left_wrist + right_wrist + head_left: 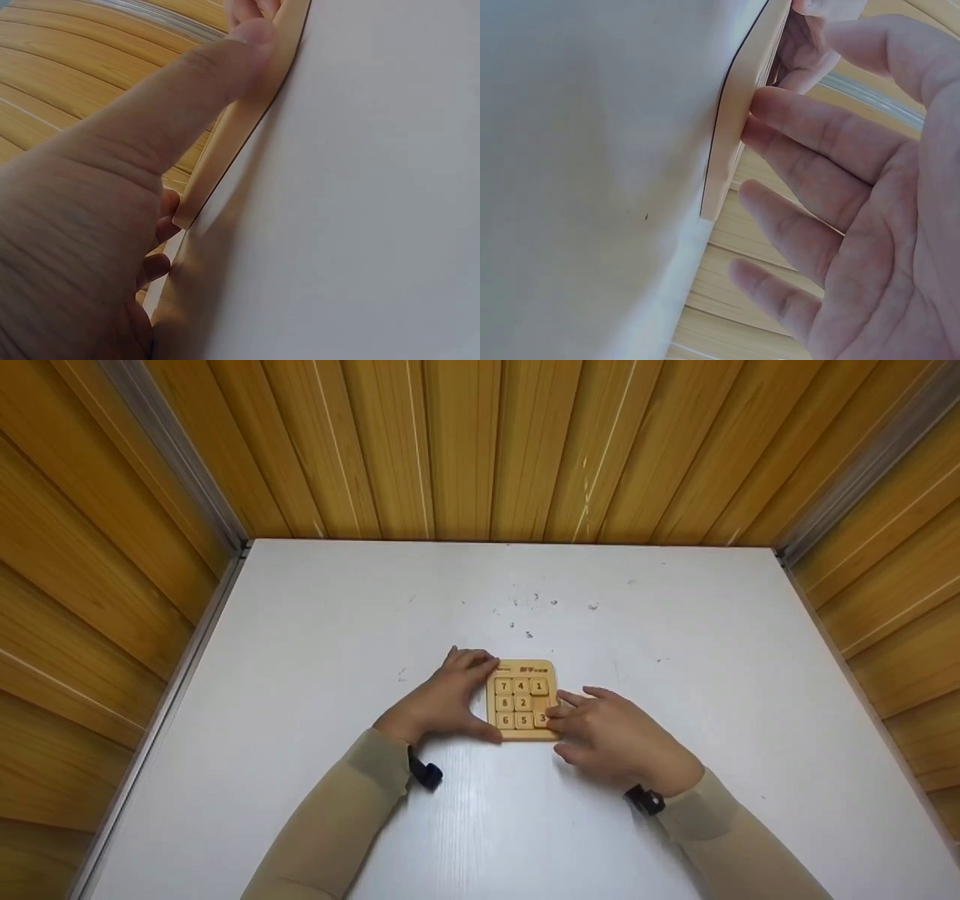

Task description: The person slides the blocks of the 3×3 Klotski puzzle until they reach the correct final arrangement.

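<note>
One rectangular tan-wood tray (525,734) holds eight square tan-wood tiles (523,703); left hand (448,697) grips its left, straight-fingered right hand (615,739) touches its right.

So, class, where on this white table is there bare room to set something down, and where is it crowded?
Bare: the table left of the left hand, right of the right hand, along the back wall, and between the two sleeves. Crowded: around the number puzzle, with a hand at either side.
</note>
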`<control>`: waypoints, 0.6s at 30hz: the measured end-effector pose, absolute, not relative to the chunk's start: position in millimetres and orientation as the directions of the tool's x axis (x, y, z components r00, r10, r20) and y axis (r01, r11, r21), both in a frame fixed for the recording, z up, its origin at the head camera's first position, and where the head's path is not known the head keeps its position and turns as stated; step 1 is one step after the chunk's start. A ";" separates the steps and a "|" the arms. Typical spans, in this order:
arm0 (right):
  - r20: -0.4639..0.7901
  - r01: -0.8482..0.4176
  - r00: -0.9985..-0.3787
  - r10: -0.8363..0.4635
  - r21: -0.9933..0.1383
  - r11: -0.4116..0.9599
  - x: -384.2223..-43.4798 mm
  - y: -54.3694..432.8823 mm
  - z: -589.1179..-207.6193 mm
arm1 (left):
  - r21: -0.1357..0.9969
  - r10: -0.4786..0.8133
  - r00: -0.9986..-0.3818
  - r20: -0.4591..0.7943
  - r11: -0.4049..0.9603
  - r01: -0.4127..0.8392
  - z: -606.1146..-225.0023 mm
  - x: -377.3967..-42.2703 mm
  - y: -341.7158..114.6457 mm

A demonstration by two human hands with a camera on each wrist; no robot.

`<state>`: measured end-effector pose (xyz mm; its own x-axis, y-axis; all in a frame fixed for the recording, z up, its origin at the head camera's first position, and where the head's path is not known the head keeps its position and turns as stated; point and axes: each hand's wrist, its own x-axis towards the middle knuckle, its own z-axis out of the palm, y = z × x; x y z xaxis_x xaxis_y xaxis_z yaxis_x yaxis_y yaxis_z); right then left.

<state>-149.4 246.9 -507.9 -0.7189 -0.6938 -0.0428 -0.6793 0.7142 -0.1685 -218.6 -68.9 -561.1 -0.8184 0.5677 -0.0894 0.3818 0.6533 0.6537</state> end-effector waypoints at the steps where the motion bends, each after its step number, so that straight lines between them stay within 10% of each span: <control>1: -0.037 -0.684 -0.716 -0.698 -0.167 0.710 -149.2 247.0 -507.8 | 0.652 0.568 -0.818 -0.089 0.654 0.383 -560.9 -218.8 -68.8; 18: 0.005 -0.706 -0.702 -0.712 -0.143 0.694 -146.9 246.1 -509.0 | 0.630 0.577 -0.813 -0.083 0.663 0.406 -563.0 -220.5 -68.3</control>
